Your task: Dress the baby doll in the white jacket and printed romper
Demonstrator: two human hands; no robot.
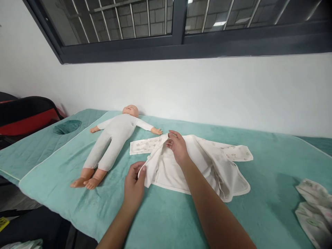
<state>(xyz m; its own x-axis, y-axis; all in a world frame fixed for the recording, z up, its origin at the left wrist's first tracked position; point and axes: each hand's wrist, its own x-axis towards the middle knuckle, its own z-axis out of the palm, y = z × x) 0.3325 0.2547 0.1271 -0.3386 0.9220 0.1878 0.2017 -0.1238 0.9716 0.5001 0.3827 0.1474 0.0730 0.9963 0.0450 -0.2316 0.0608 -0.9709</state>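
A white baby shirt [178, 174] with small printed figures on its sleeves lies opened out on the green bed cover. My left hand [135, 181] pinches the lower left edge of its front flap. Higher up, near the collar, my right hand [177, 147] grips the same flap between thumb and fingers. One sleeve stretches out to the left and the other to the right. Just left of the shirt a baby doll [112, 136] in a white bodysuit lies on its back, head toward the wall. The doll's hand is close to the shirt's collar.
The green cover [160, 221] spreads over a padded bed with a round face hole [67, 127] at left. Folded printed cloth or diapers [315, 211] lie at the right edge. A black and red chair [28, 116] stands at left. Behind are a white wall and a barred window.
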